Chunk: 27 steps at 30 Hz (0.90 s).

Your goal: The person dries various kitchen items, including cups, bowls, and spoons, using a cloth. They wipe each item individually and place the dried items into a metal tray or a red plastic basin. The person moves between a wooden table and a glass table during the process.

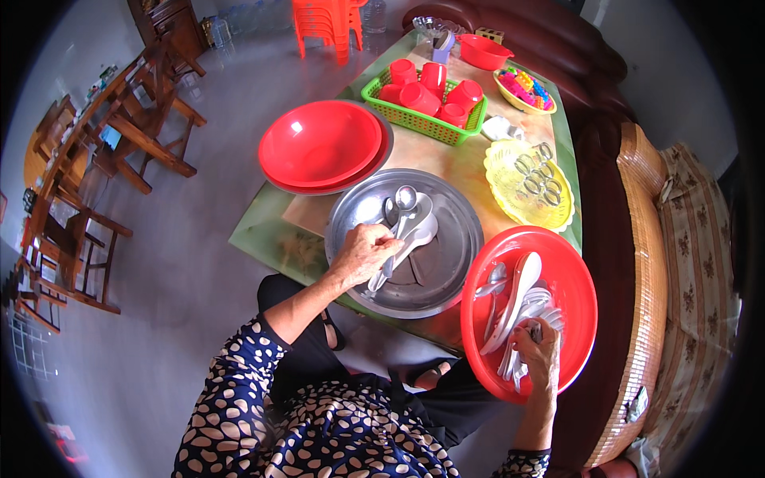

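Over the round steel tray [458, 275], my left hand [366, 253] is closed around a metal spoon [406, 199], its bowl pointing away from me. White spoons [425, 232] and other metal spoons lie under and beside that hand in the tray. At the right, a red plastic basin [586, 299] sits by the table's near edge. Inside it my right hand [539, 350] has its fingers bent and pressed together among a heap of metal spoons [535, 303]; what they pinch is hidden. A large white serving spoon [514, 301] leans across the basin, left of those fingers.
Two stacked red basins [319, 143] stand left on the table [267, 219]. Farther back are a green basket [422, 121] of red cups, a yellow tray [510, 187] with small glass items, and a bowl [522, 102] of colourful pieces. A brown sofa [602, 319] borders the right side.
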Available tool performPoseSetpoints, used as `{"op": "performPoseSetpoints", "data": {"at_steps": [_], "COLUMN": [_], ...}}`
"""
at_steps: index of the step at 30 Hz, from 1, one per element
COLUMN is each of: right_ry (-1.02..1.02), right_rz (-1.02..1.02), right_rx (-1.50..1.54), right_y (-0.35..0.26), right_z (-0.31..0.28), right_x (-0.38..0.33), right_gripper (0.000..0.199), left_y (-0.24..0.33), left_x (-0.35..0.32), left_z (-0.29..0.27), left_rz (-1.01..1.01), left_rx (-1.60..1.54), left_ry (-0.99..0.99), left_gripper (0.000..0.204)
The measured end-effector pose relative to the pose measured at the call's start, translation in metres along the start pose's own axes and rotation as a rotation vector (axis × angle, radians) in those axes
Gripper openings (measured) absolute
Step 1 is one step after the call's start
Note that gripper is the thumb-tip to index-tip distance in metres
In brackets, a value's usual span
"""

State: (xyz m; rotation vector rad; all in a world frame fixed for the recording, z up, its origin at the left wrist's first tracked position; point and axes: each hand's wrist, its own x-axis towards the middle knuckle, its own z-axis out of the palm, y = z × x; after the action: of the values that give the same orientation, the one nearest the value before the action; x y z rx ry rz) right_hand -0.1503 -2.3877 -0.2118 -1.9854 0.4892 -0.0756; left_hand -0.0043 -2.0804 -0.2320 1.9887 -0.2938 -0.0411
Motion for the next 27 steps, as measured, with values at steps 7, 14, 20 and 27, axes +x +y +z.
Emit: {"op": "performPoseSetpoints", "data": {"at_steps": [7, 14, 20, 27], "right_ry": [-0.001, 0.058, 0.161, 0.115], "right_rz": [0.013, 0.017, -0.057, -0.34], "right_rx": [0.062, -0.039, -0.269, -0.565], "right_y": [-0.004, -0.001, 0.004, 0.039], "right_z": [0.002, -0.004, -0.019, -0.036], "right_x": [0.0, 0.002, 0.008, 0.002], "right_gripper": [0.011, 0.019, 0.042, 0.05], "left_y": [-0.018, -0.019, -0.02, 0.062], "left_x": [0.008, 0.008, 0.003, -0.01], "left_z": [-0.014, -0.006, 0.0, 0.065], "left_rz": [-0.036, -0.019, 0.224, 0.449], "left_rx": [0.252, 0.377, 0.506, 0.321], "left_ry": [-0.021, -0.02, 0.136, -0.057], "left_gripper": [0.021, 0.021, 0.027, 0.017]}}
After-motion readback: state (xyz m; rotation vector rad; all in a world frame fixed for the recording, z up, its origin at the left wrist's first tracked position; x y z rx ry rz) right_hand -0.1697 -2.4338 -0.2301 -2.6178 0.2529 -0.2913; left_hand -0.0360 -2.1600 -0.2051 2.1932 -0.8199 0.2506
